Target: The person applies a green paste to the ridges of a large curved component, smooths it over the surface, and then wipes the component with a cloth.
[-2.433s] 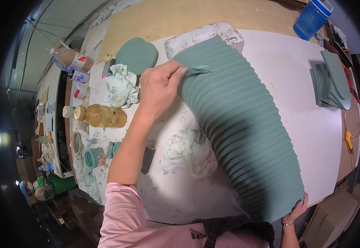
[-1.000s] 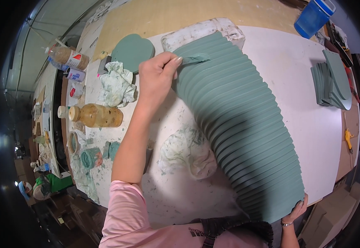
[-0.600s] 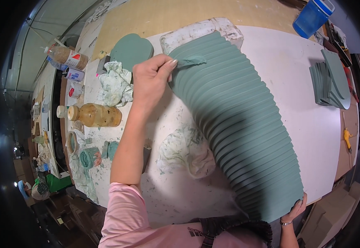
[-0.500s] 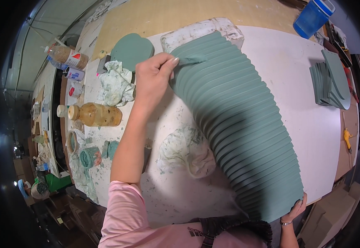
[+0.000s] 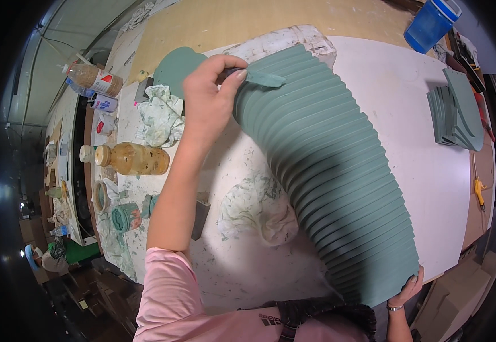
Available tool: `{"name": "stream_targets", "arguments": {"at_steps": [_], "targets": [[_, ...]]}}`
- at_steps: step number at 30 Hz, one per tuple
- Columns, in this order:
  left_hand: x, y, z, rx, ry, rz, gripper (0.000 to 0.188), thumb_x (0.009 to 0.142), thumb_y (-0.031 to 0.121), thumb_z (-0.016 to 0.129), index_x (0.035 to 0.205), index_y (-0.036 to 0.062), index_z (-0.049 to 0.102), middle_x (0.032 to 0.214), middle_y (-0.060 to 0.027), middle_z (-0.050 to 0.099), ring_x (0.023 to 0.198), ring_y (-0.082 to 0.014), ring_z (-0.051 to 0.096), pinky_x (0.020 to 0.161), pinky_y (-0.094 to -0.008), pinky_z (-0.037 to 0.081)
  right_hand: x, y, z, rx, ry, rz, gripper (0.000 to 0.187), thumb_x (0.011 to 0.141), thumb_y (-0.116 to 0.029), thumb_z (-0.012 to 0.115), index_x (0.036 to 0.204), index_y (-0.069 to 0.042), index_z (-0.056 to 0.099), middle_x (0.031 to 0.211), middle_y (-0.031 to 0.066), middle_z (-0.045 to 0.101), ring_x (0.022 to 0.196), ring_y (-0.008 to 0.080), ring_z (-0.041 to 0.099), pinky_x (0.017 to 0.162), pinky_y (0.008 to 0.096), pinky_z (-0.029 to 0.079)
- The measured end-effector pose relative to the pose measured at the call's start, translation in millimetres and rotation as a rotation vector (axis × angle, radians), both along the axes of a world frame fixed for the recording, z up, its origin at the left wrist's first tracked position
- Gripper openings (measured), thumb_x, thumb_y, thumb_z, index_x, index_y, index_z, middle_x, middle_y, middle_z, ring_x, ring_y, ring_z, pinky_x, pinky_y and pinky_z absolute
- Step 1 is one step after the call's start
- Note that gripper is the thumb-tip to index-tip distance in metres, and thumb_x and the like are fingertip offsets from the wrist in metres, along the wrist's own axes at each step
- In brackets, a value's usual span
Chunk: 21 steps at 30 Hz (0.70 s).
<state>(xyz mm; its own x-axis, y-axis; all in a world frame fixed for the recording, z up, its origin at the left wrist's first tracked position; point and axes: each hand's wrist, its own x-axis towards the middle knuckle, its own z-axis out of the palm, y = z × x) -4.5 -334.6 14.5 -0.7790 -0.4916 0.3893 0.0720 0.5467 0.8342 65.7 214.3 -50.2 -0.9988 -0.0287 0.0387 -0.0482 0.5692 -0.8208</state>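
A large curved green stack of overlapping ribbed slabs (image 5: pixel 345 171) slants from the far middle down toward my chest. Its far end leans on a white stained block (image 5: pixel 316 43). My left hand (image 5: pixel 209 94) is closed around the dark handle of a small spatula (image 5: pixel 265 79), whose green-smeared blade lies against the topmost ribs. At the near right corner of the stack, my right hand (image 5: pixel 408 290) grips the edge; its thumb shows on top, and the other fingers are partly hidden. Beneath the stack's left side lies a crumpled white cloth (image 5: pixel 256 211) with green smears.
Left of my forearm stand a bottle of amber liquid (image 5: pixel 137 159), a jar of green paste (image 5: pixel 125 218) and a stained rag (image 5: pixel 162 117). Flat green rounded pieces (image 5: pixel 174 68) lie beyond. Far right hold more green slabs (image 5: pixel 447 117), a blue container (image 5: pixel 432 25) and a yellow tool (image 5: pixel 479 191).
My left hand has shifted slightly, turning so that more of the spatula's blade and handle shows. The ribbed stack and my right hand stay practically where they were.
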Motion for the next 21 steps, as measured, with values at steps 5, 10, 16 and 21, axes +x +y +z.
{"name": "stream_targets", "arguments": {"at_steps": [5, 10, 16, 21], "targets": [[-6.7, 5.2, -1.4, -0.157, 0.049, 0.018, 0.009, 0.081, -0.001, 0.061, 0.09, -0.0014, 0.063, 0.079, -0.0103, 0.063, 0.067, -0.0168, 0.057, 0.065, -0.028, 0.047, 0.1, 0.3, -0.2, 0.004, -0.011, -0.005, 0.058, 0.093, -0.048, 0.041, 0.103, 0.008, 0.056, 0.085, 0.0099, 0.059, 0.077, 0.016, 0.053, 0.071, 0.0286, 0.042], [-7.0, 6.0, -2.6, -0.275, -0.029, 0.036, 0.008, 0.086, 0.0, 0.061, 0.094, -0.0014, 0.062, 0.081, -0.0033, 0.061, 0.074, -0.009, 0.053, 0.069, -0.0219, 0.044, -0.2, 0.4, 0.0, 0.005, -0.01, -0.005, 0.058, 0.093, -0.048, 0.041, 0.103, 0.007, 0.056, 0.084, 0.0098, 0.059, 0.077, 0.016, 0.054, 0.071, 0.0288, 0.042], [-8.0, 9.4, -2.8, -0.275, 0.024, 0.057, 0.007, 0.08, -0.001, 0.061, 0.087, -0.0009, 0.061, 0.078, -0.0112, 0.061, 0.067, -0.0218, 0.057, 0.063, -0.0307, 0.046, 0.2, 3.8, -1.3, 0.001, -0.022, 0.002, 0.058, 0.093, -0.048, 0.042, 0.104, 0.007, 0.056, 0.085, 0.0097, 0.059, 0.077, 0.0159, 0.054, 0.071, 0.0286, 0.042], [-8.5, 6.7, -8.1, -0.23, 0.064, 0.069, 0.007, 0.08, -0.001, 0.06, 0.087, -0.001, 0.062, 0.077, -0.011, 0.061, 0.068, -0.0219, 0.057, 0.064, -0.0308, 0.046, 0.4, 3.6, -2.6, -0.025, -0.009, 0.011, 0.057, 0.094, -0.047, 0.042, 0.105, 0.008, 0.055, 0.088, 0.0101, 0.059, 0.079, 0.016, 0.054, 0.073, 0.0286, 0.042]]}}
